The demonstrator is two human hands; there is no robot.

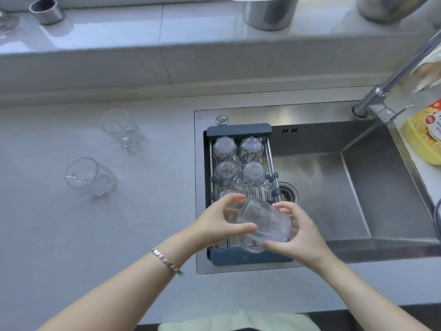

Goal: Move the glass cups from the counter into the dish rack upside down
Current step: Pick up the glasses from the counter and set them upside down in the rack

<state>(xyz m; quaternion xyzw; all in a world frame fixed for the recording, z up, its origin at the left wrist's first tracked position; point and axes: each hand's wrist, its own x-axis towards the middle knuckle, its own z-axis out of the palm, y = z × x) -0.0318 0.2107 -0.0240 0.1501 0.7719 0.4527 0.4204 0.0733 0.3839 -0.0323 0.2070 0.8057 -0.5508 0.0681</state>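
Grey stone desk [71, 235] runs along the left of a steel sink [358, 187], and a dark-framed dish rack [238, 130] sits across the sink's left end. Four glass cups stand upside down in the rack's far half, two by two: one at the far left [224, 147], one at the far right [251, 147], and a nearer pair at left [226, 172] and right [253, 173]. A fifth cup seems to lie behind the hands, though it is too hidden to tell clearly.

Both hands hold one glass cup [263, 223] over the near end of the rack, tilted on its side rather than fully turned over. Left hand [219, 223] has its grip closed on the cup's left side (a metal bracelet [167, 261] circles that wrist), and right hand [296, 232] closes on the cup's right side and bottom edge.

Two more cups stand upright on the desk, well apart from the rack: a far one [119, 127] and a near one [88, 175]. A faucet [381, 91] rises at the far right.
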